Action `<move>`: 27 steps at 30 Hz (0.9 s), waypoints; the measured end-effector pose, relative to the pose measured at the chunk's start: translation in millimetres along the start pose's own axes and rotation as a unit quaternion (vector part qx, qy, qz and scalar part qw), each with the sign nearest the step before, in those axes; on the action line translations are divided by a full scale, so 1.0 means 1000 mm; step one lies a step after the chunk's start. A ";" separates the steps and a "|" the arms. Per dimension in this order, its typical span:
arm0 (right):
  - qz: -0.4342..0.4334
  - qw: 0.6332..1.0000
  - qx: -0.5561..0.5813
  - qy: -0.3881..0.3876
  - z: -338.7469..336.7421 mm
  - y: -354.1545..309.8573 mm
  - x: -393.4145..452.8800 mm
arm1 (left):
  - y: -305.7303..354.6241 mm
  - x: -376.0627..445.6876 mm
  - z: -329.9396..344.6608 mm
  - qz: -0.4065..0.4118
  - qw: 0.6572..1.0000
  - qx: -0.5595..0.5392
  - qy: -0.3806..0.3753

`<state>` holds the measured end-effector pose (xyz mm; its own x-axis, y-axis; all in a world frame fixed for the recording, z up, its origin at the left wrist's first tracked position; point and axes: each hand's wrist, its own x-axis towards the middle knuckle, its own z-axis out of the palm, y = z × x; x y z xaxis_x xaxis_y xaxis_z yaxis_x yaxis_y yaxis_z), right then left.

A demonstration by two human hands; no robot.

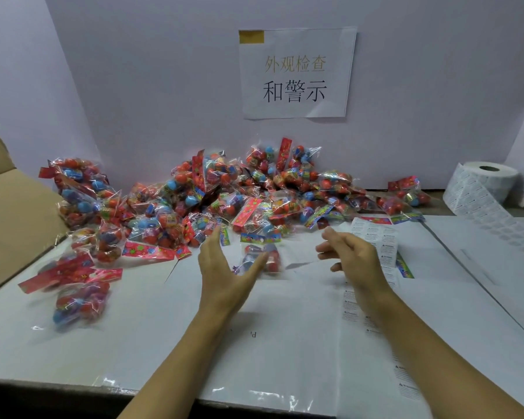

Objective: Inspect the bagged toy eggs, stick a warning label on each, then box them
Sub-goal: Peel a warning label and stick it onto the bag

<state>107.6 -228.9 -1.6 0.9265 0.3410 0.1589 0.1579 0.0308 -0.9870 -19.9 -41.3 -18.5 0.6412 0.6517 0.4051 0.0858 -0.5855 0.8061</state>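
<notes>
Head view: both hands were empty over the counter [285,343]. Left hand [224,273] was spread open, right hand [350,255] loosely curled, grasping nothing. One bag of toy eggs [262,257] lay between them, apparently next. Big unprocessed pile [212,201] sat far centre, label sheet [378,246] just right, label roll [481,184] far right, cardboard box [9,213] left. Most work looked left to do.
</notes>
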 end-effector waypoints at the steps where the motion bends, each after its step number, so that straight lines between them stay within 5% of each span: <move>1: 0.003 1.000 0.012 0.020 -0.001 0.001 0.001 | 0.003 -0.003 -0.001 0.071 0.997 0.014 0.022; 3: 0.004 0.999 0.026 0.042 -0.001 0.001 0.003 | 0.008 -0.011 0.002 0.223 0.975 0.015 -0.007; 6: 0.000 0.998 0.037 0.049 -0.001 0.000 0.005 | 0.018 -0.029 0.009 0.380 0.902 0.028 -0.203; 10: 0.005 0.997 0.050 0.066 -0.007 -0.004 0.007 | 0.026 -0.039 0.024 0.384 0.820 0.112 -0.409; 15: -0.021 0.998 0.029 0.047 -0.019 -0.012 0.008 | 0.009 -0.021 0.014 0.237 0.904 0.136 -0.330; 18: -0.033 0.991 -0.084 -0.095 -0.020 -0.010 0.004 | -0.001 -0.017 0.013 0.157 0.929 0.190 -0.275; 21: -0.025 0.928 -0.296 -0.222 -0.020 -0.001 0.002 | -0.006 -0.015 0.014 0.127 0.924 0.223 -0.282; 27: -0.010 0.910 -0.394 -0.132 -0.015 0.013 0.006 | -0.004 -0.008 0.010 0.091 0.939 0.123 -0.307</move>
<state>120.7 -240.0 -13.5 0.8229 0.5647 0.0626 0.4661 -0.6080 -0.6427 -18.2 -49.1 -29.0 0.9746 0.1742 0.1405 0.0581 -0.8031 0.5930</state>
